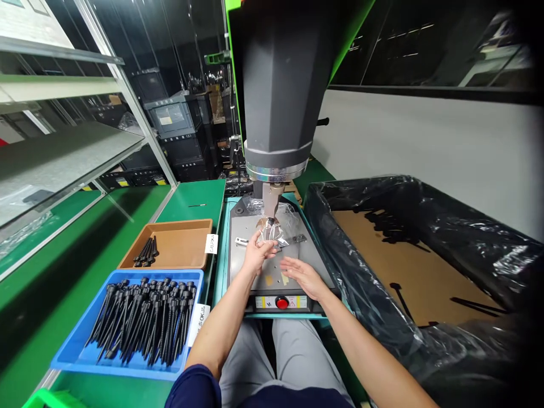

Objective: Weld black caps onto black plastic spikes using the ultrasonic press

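Hovering both hands below the machine head [278,85]
Left hand [255,254] curls at clear plastic [290,222], grip unclear; right hand [302,275] spreads open, released. White tag [199,324] on blue tray [114,368] shows “OK”.

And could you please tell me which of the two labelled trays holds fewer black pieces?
The brown tray, just beyond the blue tray: it holds only a small cluster, while the blue one holds many more.
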A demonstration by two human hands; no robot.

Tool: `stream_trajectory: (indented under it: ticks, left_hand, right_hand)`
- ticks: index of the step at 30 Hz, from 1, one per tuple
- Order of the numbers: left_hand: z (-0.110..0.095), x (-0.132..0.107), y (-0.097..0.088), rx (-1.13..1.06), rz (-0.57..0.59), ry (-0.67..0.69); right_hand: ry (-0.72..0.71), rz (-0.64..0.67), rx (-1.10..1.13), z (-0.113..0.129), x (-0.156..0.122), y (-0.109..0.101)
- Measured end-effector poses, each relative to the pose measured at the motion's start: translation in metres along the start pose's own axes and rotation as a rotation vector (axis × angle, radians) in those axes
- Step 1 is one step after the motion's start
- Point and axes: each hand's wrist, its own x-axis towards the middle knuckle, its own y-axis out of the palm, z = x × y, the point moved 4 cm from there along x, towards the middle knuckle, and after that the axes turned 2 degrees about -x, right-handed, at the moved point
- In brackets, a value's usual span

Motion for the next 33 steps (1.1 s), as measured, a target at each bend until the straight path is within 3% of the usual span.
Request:
stream_trajectory:
  ticks: [5,9,13,16,19,21,26,33]
  left_hand:
    - [-0.001,-0.018,-0.013,0.088,-0.04,-0.066]
    - [0.014,-0.049,-0.04,0.201,-0.112,-0.065]
    - [0.033,-0.09,-0.08,0.316,-0.261,0.102]
    - [0.045,-0.121,-0.109,0.553,-0.419,0.274]
    - [0.058,-0.143,-0.13,0.877,-0.537,0.383]
    - [0.07,-0.148,-0.142,0.993,-0.57,0.372]
    - [0.093,-0.14,-0.162,0.968,-0.52,0.251]
    - [0.092,-0.134,-0.169,0.953,-0.502,0.267]
  right_hand:
    - [-0.004,-0.099,-0.089,0.003,-0.031,-0.008]
    - [-0.105,-0.326,-0.179,0.001,-0.062,-0.038]
    - [-0.18,-0.633,-0.384,-0.011,-0.097,-0.081]
    - [-0.22,-0.782,-0.659,-0.023,-0.12,-0.102]
    - [-0.214,-0.758,-0.843,-0.04,-0.129,-0.107]
    - [-0.171,-0.701,-0.877,-0.052,-0.128,-0.106]
    - [-0.124,-0.682,-0.97,-0.064,-0.112,-0.109]
    - [-0.161,-0.747,-1.009,-0.066,-0.105,-0.116]
